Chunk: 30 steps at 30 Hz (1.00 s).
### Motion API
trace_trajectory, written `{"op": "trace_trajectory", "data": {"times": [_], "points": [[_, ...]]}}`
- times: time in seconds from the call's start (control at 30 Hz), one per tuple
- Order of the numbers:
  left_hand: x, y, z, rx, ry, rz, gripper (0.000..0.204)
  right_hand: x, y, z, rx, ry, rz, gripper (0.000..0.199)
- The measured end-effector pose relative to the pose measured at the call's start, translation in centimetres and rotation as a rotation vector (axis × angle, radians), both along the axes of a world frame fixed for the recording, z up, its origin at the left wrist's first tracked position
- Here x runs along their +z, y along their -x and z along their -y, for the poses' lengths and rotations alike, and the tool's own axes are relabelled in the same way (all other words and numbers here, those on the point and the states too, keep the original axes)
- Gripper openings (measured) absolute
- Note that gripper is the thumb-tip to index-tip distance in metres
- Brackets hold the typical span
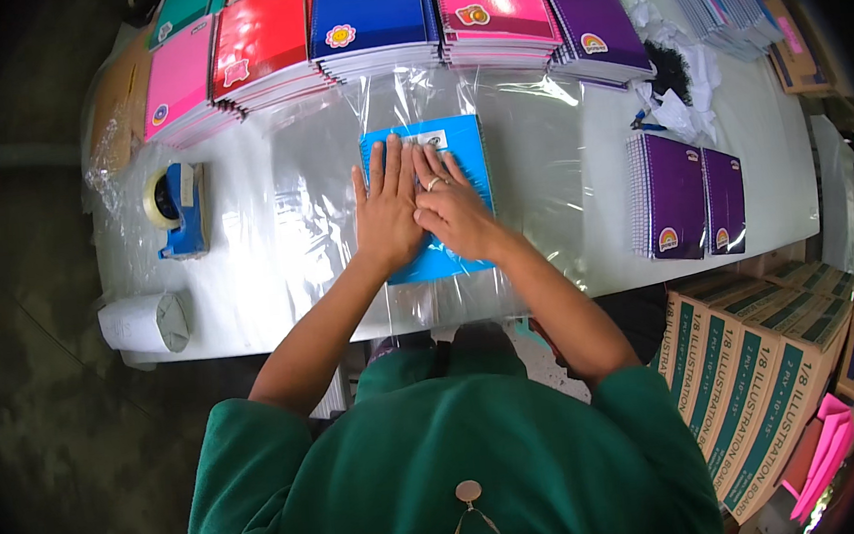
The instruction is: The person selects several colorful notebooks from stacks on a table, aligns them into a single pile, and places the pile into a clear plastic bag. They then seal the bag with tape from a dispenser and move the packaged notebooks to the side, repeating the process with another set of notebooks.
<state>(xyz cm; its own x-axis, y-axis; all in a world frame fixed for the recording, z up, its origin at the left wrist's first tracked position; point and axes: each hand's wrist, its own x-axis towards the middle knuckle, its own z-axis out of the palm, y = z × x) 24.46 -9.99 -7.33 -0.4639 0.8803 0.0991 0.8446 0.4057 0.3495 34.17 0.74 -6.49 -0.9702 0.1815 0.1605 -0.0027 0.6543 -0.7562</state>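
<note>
A: The fingers (394, 169) of the left hand (386, 215) are lying flat and spread wide on the blue notebook (427, 141), gripping nothing. Are the right ones doing the same?

B: Nearly. The right hand (453, 215) is pressing flat beside it, fingers extended and slightly overlapping the left hand, a ring showing on one of them. Neither hand is holding anything; both are just pressing down.

A: Where is the notebook sitting?

B: In the middle of the frame, on a clear plastic sheet (530, 178) that is spreading across the white surface (250, 311).

A: And moving from the left?

B: At the left edge a paper roll (146, 322) is lying on the surface, with a blue tape dispenser (178, 208) above it. Along the top, stacks of notebooks (368, 21) are running across in pink, red, blue, pink again and purple. Right of the hands, two purple spiral notebooks (688, 201) are lying side by side. In the lower right, cardboard boxes (757, 382) are standing off the surface.
</note>
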Motion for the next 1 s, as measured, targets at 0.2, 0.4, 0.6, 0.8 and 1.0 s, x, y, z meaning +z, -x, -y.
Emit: {"op": "trace_trajectory", "data": {"times": [0.2, 0.4, 0.6, 0.8, 1.0], "points": [[3.4, -7.2, 3.0, 0.179, 0.329, -0.074, 0.077, 0.3, 0.6, -1.2, 0.092, 0.096, 0.209, 0.023], [1.1, 1.6, 14.1, 0.37, -0.279, 0.113, 0.078, 3.6, 0.6, -1.5, 0.131, 0.006, 0.396, 0.01], [-1.6, 20.2, 24.2, 1.184, -0.495, 0.07, 0.082, 4.3, 1.9, -1.1, 0.197, -0.05, 0.473, 0.008], [-1.0, 13.1, 21.0, 1.129, -0.403, 0.029, 0.066, 4.2, 1.9, -1.1, -0.027, 0.041, 0.442, 0.049], [4.9, 15.7, 23.1, 1.069, -0.11, 0.837, 0.041, 5.3, 2.0, -0.6, -0.064, 0.04, 0.422, 0.065]]}}
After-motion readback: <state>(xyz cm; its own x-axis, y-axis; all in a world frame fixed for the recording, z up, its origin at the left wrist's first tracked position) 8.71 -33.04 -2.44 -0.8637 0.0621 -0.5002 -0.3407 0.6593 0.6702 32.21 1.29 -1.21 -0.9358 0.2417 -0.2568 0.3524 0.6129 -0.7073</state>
